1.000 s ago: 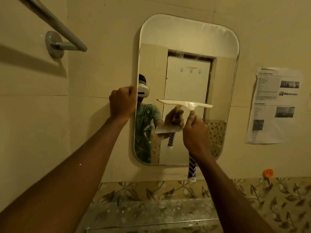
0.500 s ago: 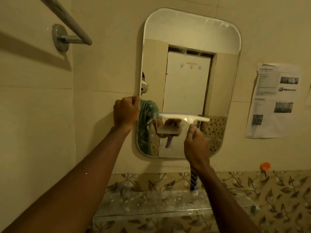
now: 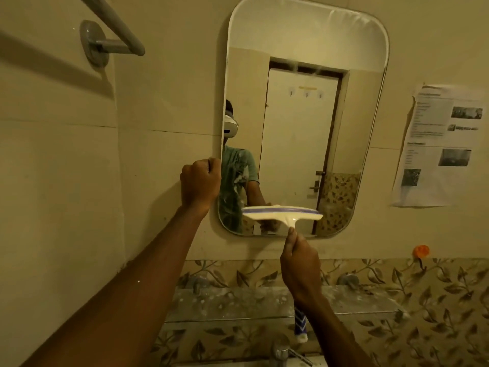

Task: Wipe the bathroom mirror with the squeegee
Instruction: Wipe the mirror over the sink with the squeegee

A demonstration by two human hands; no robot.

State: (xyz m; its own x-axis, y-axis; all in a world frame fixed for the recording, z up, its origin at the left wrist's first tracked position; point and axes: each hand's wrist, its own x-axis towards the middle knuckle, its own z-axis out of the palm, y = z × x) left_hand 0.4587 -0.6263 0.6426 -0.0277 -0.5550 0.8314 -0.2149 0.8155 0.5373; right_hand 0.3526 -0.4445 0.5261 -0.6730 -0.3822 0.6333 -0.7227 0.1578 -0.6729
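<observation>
Chrome towel rail (image 3: pixel 113 25) runs along the wall at far left, well apart from the work. Next comes the left hand (image 3: pixel 201 184), curled into a fist around the left edge of the rounded rectangular wall mirror (image 3: pixel 304 49), apparently bracing it. The cream plastic squeegee with a blue-striped blade and blue-and-white patterned handle (image 3: pixel 283 214) sits low on the glass, near the bottom rim; its blade lies roughly level across the mirror, while its handle, the long axis, points down toward the tap. The right hand (image 3: pixel 300 268) is closed around that handle just below the head, forefinger stretched up the neck. The squeegee looks light and stiff, with a soft rubber edge; wet plastic may slip, so a grip high on the handle seems best. A printed paper sheet (image 3: pixel 442 144) hangs on the wall at right.
</observation>
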